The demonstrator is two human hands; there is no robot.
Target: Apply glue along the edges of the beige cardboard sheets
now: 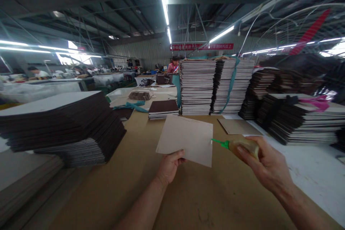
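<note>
A pale, flat rectangular panel (185,138) is tilted up above the brown tabletop. My left hand (171,165) pinches its near edge, thumb on top and fingers underneath. In my right hand (265,165) is a yellowish squeeze bottle (244,147) with a green nozzle (221,143). The nozzle tip points left at the panel's right edge, where a small whitish spot shows; I cannot tell whether the tip touches. Behind the panel lies a short stack of dark-topped panels (163,107). Another pale panel (238,126) rests flat to the right.
Tall panel stacks (198,88) stand at the back, one with a teal strap (232,82). A large dark stack (67,125) is at left, and a stack with a pink strip (315,102) at right. Beyond the table, a person (173,65) is in the background.
</note>
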